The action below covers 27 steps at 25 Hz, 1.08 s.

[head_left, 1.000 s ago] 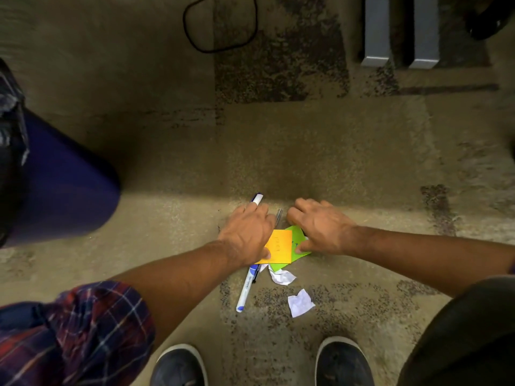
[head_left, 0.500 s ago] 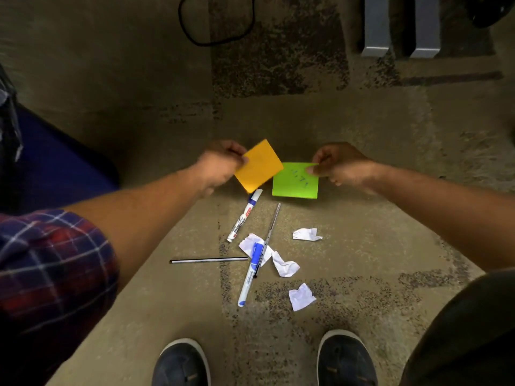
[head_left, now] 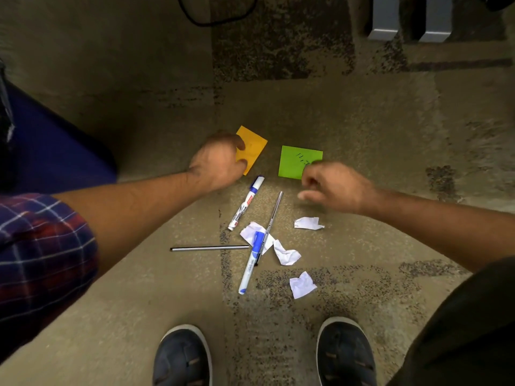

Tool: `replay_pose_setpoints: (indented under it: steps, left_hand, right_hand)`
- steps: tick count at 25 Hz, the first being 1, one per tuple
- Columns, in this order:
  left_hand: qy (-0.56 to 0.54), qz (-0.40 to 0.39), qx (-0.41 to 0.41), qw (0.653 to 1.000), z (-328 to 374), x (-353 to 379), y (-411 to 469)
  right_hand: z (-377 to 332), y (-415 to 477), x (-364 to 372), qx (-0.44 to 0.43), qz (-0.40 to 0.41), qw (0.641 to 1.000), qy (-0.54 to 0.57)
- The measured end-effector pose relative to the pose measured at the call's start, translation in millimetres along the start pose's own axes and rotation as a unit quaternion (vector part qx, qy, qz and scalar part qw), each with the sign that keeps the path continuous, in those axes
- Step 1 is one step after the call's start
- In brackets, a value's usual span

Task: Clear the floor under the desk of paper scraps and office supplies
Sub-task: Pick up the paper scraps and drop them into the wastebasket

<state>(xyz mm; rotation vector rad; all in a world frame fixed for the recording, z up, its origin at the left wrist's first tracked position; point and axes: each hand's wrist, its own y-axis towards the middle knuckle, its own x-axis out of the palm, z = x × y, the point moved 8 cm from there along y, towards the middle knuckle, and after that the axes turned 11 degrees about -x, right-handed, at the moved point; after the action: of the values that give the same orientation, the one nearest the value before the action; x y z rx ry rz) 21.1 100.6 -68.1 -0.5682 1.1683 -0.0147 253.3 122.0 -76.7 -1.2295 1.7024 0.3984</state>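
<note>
My left hand (head_left: 220, 160) grips an orange sticky note (head_left: 253, 147) just above the carpet. My right hand (head_left: 334, 188) pinches the lower right corner of a green sticky note (head_left: 295, 161) with scribbles on it. On the floor below them lie a whiteboard marker (head_left: 245, 203), a blue-capped pen (head_left: 250, 263), a slim silver pen (head_left: 274, 211) and a thin dark stick (head_left: 209, 248). Several crumpled white paper scraps (head_left: 308, 222) lie around the pens, one scrap (head_left: 302, 284) nearest my feet.
A dark blue bin (head_left: 55, 151) stands at the left. Grey desk legs (head_left: 383, 20) stand at the top right, and a black cable (head_left: 217, 15) loops on the carpet at the top. My two shoes (head_left: 182, 358) are at the bottom edge.
Both hands lifted the two sticky notes off the pile of pens and scraps and drew them apart. Since half a second ago the right hand has dropped lower and nearer.
</note>
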Motion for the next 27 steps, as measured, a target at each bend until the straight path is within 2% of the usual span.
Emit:
replay_pose_setpoints:
  steps: [3,5,9,11,13,16,19,21,24,27]
  left_hand:
    - [0.027,-0.052,0.072,0.996,13.4,14.5,-30.0]
    - [0.067,-0.073,0.09,0.991,15.9,27.9,-44.7]
    - [0.143,-0.12,0.071,0.98,11.5,50.0,-58.9]
    - [0.182,-0.147,0.058,0.971,10.0,57.8,-63.9]
    - [0.188,-0.168,0.049,0.967,10.0,63.9,-67.5]
    - [0.179,-0.182,0.052,0.966,12.9,72.1,-72.4]
    - [0.152,-0.195,0.035,0.968,11.4,76.7,-73.8]
    - [0.097,-0.223,0.013,0.97,9.0,75.5,-69.0]
    - [0.004,-0.245,-0.003,0.97,10.8,61.2,-56.2]
    - [-0.044,-0.21,-0.033,0.976,7.8,36.0,-41.4]
  right_hand:
    - [-21.8,-7.7,31.4,-0.064,-0.103,0.992,-0.033]
    - [-27.2,-13.4,40.7,-0.087,-0.113,0.988,-0.063]
    - [-34.0,-23.9,55.5,-0.107,-0.144,0.975,-0.134]
    - [-38.1,-24.5,58.2,-0.114,-0.139,0.976,-0.123]
    - [-37.9,-21.5,54.6,-0.091,-0.113,0.988,-0.06]
    - [-29.9,-18.7,46.7,-0.039,-0.074,0.996,0.013]
    - [-27.8,-22.4,38.3,-0.028,-0.034,0.999,0.029]
    - [-32.6,-26.2,38.8,-0.034,-0.018,0.998,0.042]
    - [-44.3,-32.4,48.8,-0.037,-0.027,0.996,0.076]
    - [-59.2,-40.0,60.6,-0.063,-0.043,0.996,0.046]
